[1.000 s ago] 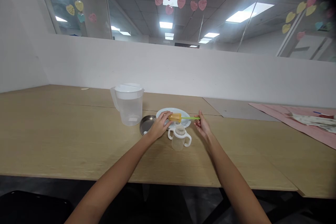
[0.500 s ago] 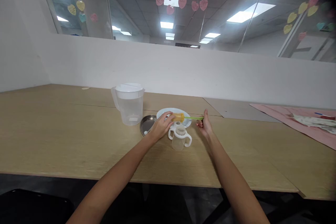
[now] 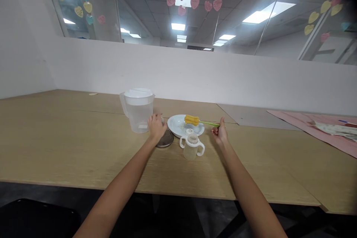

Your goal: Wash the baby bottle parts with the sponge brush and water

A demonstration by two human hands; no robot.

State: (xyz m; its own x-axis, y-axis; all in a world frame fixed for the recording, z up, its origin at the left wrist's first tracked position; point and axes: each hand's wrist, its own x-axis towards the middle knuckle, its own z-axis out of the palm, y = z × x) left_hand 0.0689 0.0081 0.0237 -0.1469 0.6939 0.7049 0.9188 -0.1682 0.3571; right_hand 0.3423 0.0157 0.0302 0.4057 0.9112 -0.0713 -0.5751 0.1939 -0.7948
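My right hand is closed on the thin green handle of a sponge bottle brush. Its yellow sponge head hangs over the white plate, pointing left. My left hand has let go of the sponge and hovers over the round metal dish, fingers apart, partly hiding the dish. Just behind that hand stands a clear lidded pitcher. In front of the plate is a clear baby cup with two white handles and no lid on it. A small white part lies at the plate's front edge.
A pink cloth with a whitish cloth on it covers the table's right end. A grey mat lies along the back by the wall. The table's front edge runs below my forearms, with a black chair at lower left.
My left hand has released the yellow sponge head and moved left to the metal dish near the pitcher. My right hand stays almost in place, still gripping the brush's green handle.
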